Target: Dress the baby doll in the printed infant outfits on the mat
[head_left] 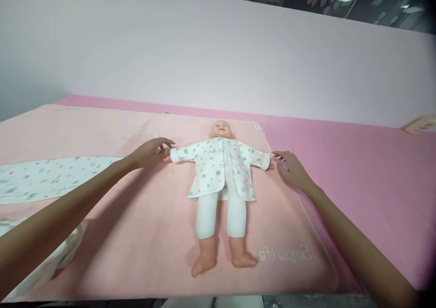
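A baby doll (221, 128) lies on its back on a pink mat (153, 249), its head toward the wall and its bare feet toward me. It wears a white patterned jacket (209, 169), fastened near the top and parted lower down, over white leg coverings. Both of the doll's arms are spread sideways. My left hand (151, 152) is at the doll's hand on the left, fingers apart and slightly bent. On the other side my right hand (291, 167) is beside the right cuff, thumb and fingers apart. Whether either hand touches the doll I cannot tell.
White patterned pants (57, 176) lie flat at the left, partly behind my left forearm. Nearer me is a crumpled pale cloth (64, 253). A beige bottle-like object (420, 124) lies at the far right by the white wall (218, 53). Pink surface (368, 181) borders the mat.
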`<state>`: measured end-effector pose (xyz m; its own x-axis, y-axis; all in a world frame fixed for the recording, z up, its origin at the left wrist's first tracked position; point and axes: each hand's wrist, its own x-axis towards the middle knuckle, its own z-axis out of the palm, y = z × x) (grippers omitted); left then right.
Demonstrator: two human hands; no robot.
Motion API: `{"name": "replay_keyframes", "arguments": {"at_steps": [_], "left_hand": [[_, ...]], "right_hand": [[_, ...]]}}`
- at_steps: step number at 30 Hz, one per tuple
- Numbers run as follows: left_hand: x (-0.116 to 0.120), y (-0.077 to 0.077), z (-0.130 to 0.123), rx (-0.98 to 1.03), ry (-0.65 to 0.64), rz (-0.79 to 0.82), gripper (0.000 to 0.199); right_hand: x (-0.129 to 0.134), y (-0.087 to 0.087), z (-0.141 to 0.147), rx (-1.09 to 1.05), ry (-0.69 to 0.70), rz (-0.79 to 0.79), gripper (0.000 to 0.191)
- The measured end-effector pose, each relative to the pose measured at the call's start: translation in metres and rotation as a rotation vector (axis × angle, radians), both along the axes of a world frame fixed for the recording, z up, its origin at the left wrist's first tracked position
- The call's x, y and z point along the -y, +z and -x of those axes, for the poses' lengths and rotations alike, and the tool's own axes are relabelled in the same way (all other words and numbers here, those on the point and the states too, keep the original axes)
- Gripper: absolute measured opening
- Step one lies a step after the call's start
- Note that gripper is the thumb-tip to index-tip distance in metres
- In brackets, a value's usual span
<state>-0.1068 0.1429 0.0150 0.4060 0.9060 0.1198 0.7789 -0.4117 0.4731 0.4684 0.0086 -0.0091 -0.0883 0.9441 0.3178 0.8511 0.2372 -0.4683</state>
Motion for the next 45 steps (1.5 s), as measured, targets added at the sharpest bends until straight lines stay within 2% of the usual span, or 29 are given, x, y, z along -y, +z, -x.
{"name": "replay_keyframes", "arguments": {"at_steps": [3,5,7,9,11,13,17,19,22,24,26,27,28,31,33,35,39,43,45], "left_hand": [[0.036,0.007,-0.017,0.031,0.018,-0.216,0.036],[0.072,0.012,-0.044,0.078,-0.039,-0.235,0.034],[0.11,0.014,-0.076,0.114,-0.165,-0.21,0.035],[0.144,0.011,-0.104,0.083,-0.281,-0.204,0.038],[0.169,0.005,-0.119,0.038,-0.29,-0.217,0.032],[0.182,-0.003,-0.122,0.018,-0.246,-0.223,0.023],[0.187,-0.017,-0.11,-0.064,-0.208,-0.241,0.011],[0.186,-0.021,-0.107,-0.125,-0.169,-0.255,0.011],[0.186,-0.024,-0.104,-0.18,-0.079,-0.233,0.008],[0.188,-0.024,-0.104,-0.197,-0.024,-0.226,0.01],[0.19,-0.025,-0.104,-0.183,0.027,-0.23,0.014],[0.191,-0.025,-0.105,-0.165,0.042,-0.229,0.015],[0.192,-0.026,-0.105,-0.145,0.046,-0.226,0.015],[0.196,-0.027,-0.108,-0.063,0.028,-0.202,0.017],[0.199,-0.025,-0.109,-0.004,0.038,-0.174,0.018],[0.202,-0.022,-0.109,0.044,0.051,-0.135,0.019],[0.203,-0.022,-0.105,0.083,0.036,-0.08,0.018],[0.2,-0.027,-0.099,0.077,-0.038,-0.087,0.012],[0.2,-0.026,-0.097,0.101,-0.063,-0.099,0.009]], "right_hand": [[0.031,0.005,0.024,-0.057,-0.033,-0.12,0.037],[0.05,0.015,0.054,-0.081,0.048,-0.123,0.027],[0.068,0.026,0.089,-0.098,0.2,-0.036,0.022],[0.081,0.034,0.121,-0.062,0.311,0.08,0.028],[0.088,0.036,0.142,0.011,0.325,0.155,0.034],[0.087,0.034,0.153,0.1,0.281,0.153,0.03],[0.07,0.037,0.165,0.285,0.272,-0.053,0.023],[0.063,0.042,0.175,0.328,0.303,-0.159,0.022],[0.06,0.045,0.184,0.334,0.389,-0.229,0.018],[0.064,0.038,0.175,0.292,0.504,-0.277,0.013],[0.07,0.024,0.154,0.216,0.603,-0.37,0.018],[0.072,0.015,0.141,0.178,0.611,-0.417,0.018],[0.074,0.007,0.128,0.124,0.558,-0.432,0.019],[0.077,-0.008,0.097,0.012,0.384,-0.231,0.023],[0.077,-0.008,0.089,0.001,0.349,-0.047,0.018],[0.077,-0.004,0.091,-0.01,0.341,0.065,0.016],[0.083,0.002,0.103,-0.102,0.336,0.124,0.019],[0.094,0.005,0.106,-0.048,0.447,0.15,0.019],[0.097,0.008,0.107,-0.039,0.481,0.111,0.015]]}}
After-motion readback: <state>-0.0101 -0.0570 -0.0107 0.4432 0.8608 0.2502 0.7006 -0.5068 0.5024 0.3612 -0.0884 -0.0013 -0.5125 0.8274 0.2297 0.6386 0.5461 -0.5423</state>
